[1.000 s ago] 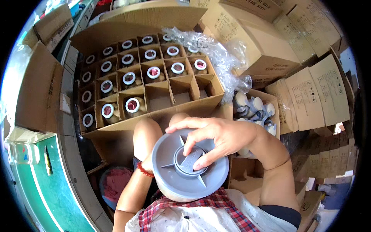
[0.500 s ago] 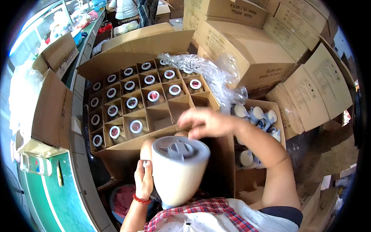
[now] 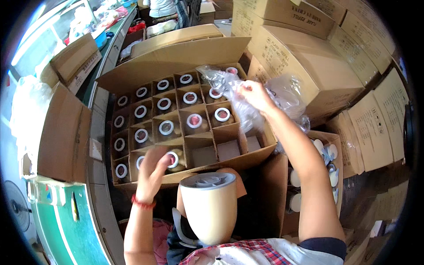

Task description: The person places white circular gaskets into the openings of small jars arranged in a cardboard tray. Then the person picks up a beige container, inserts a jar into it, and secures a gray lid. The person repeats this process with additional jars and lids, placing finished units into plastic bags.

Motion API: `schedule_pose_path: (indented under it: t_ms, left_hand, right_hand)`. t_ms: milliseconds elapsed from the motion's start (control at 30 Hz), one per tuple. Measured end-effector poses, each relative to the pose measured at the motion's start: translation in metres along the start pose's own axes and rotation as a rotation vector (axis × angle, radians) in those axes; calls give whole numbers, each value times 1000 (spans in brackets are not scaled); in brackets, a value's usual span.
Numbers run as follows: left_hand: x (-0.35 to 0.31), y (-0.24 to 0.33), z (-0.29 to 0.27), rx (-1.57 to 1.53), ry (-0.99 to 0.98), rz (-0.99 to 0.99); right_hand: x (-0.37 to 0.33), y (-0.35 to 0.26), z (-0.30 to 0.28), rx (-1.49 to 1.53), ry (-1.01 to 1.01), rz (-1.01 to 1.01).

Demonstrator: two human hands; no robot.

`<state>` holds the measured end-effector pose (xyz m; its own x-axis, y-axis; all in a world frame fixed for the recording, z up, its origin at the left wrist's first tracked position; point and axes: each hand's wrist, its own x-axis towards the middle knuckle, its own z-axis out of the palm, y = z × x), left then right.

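A cream vacuum jug (image 3: 209, 207) with a grey top stands upright between my legs, and neither hand touches it. My right hand (image 3: 255, 96) is closed on clear plastic bags (image 3: 240, 99) at the right side of the divided carton (image 3: 212, 168). Over the carton's near edge is my left hand (image 3: 152, 173), slightly blurred, thumb and fingers apart. Its fingertips are next to a round, white-rimmed neck (image 3: 173, 160). Several such white-rimmed flasks (image 3: 194, 121) stand in the carton's cells. A few cells at the near right hold none.
At my right, an open carton (image 3: 309, 212) contains cream jug parts with pale handles. Large boxes (image 3: 291, 62) are stacked behind it. On the left, a green bench (image 3: 79, 221) bears a box (image 3: 62, 137) and a cutter (image 3: 74, 206). Another person (image 3: 162, 9) is at the back.
My right hand has moved away from above the jug, up and right, onto the plastic bags. My left hand has left the jug's side and risen to the carton. The view has shifted.
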<state>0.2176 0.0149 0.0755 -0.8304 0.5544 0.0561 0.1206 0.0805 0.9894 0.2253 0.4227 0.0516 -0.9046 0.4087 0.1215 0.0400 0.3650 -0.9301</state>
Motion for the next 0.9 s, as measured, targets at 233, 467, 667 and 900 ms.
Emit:
schedule_pose_path:
  t_ms: [233, 467, 667, 900]
  left_hand:
    - [83, -25, 40, 733, -2, 70]
    - [30, -38, 5, -719, 140, -152]
    - [-63, -25, -13, -532, 5, -34]
    - [-91, -42, -14, 571, -170, 201]
  right_hand:
    - [-74, -64, 115, 633, -227, -107]
    - [-119, -39, 99, -513, -181, -483]
    - [-193, -62, 80, 228, -229, -185]
    - [-263, -37, 80, -165, 19, -423]
